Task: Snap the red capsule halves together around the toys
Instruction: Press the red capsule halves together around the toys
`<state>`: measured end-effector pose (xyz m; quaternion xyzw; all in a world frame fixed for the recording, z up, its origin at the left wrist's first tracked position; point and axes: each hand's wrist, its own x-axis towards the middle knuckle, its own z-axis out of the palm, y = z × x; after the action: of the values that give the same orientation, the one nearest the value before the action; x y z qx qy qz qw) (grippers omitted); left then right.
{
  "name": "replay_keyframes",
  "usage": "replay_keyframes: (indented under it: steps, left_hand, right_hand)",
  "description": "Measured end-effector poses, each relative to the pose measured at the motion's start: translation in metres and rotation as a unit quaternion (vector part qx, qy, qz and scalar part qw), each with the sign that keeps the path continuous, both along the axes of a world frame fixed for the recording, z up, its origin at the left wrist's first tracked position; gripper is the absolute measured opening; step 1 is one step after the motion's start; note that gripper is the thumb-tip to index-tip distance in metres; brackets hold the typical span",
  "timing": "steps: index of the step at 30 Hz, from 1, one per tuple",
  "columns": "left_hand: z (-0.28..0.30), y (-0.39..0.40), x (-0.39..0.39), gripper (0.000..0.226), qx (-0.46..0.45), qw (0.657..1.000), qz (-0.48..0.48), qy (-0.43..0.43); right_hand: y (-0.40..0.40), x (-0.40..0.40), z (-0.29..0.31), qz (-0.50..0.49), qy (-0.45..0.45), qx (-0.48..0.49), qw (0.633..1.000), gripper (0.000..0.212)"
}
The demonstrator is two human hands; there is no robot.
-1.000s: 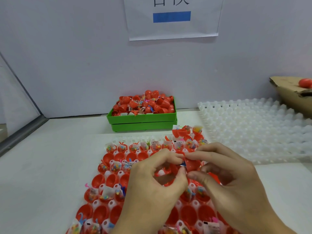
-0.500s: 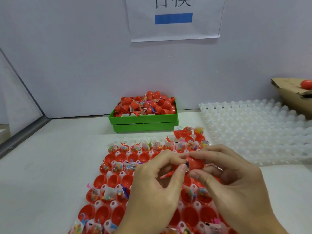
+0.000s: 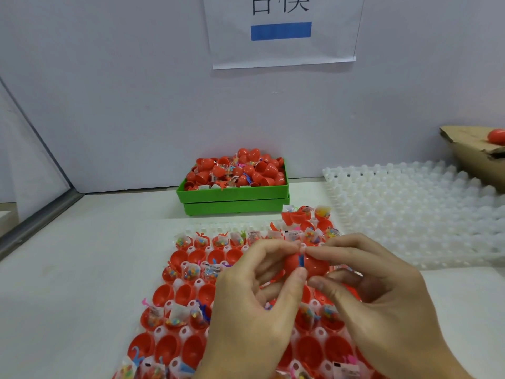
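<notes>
Now both hands meet above the middle of the near tray (image 3: 191, 330), a white moulded tray whose pockets hold open red capsule halves (image 3: 175, 295), some bare and some carrying small bagged toys (image 3: 175, 315). The left hand (image 3: 254, 305) pinches the left half of a red capsule (image 3: 308, 265) between thumb and forefinger, and the right hand (image 3: 382, 302) pinches the right half the same way, thumb below and forefinger on top. The two forefinger tips touch over the seam. A thin blue strip (image 3: 301, 260) shows in the narrow gap between the halves, so the capsule is not fully closed. The other fingers of both hands are curled loosely under the capsule, which is held clear of the tray.

Farther back, near the wall, sits a green bin (image 3: 232, 192) heaped with more red halves and toy bags, stacked on a second green bin. To the right lies an empty-pocketed white tray (image 3: 415, 214), and at the far right edge a cardboard box (image 3: 470, 157) shows one closed red capsule (image 3: 496, 136) resting on it. A paper sign (image 3: 282, 31) with dark characters and a blue bar hangs on the wall above the bin.
</notes>
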<state>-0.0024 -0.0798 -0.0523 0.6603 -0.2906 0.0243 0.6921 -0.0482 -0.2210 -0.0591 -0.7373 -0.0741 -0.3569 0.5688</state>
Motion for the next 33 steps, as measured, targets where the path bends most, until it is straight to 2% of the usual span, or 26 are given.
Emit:
replay_keyframes:
  steps: [6, 8, 14, 19, 33]
  left_hand:
    - [0.004, 0.004, 0.006, 0.046, 0.012, 0.999, -0.033, 0.023]
    - [0.008, 0.006, 0.008, 0.039, 0.024, 0.999, -0.026, 0.016]
    - [0.015, 0.007, 0.007, 0.038, 0.034, 0.999, -0.03, 0.025]
    - [0.013, 0.005, 0.006, 0.039, 0.021, 0.998, -0.032, 0.045]
    - [0.014, 0.003, 0.0, 0.036, 0.033, 0.999, 0.034, 0.025]
  right_hand:
    - [-0.001, -0.002, 0.004, 0.013, 0.024, 0.03, 0.999, 0.046]
    - [-0.002, -0.003, 0.007, 0.033, 0.039, 0.066, 0.996, 0.045]
    - [0.0, -0.007, 0.015, 0.048, 0.099, 0.125, 0.986, 0.035]
    - [0.0, -0.008, 0.019, 0.042, 0.123, 0.139, 0.982, 0.045]
    - [0.005, -0.008, 0.017, 0.027, 0.132, 0.143, 0.981, 0.048]
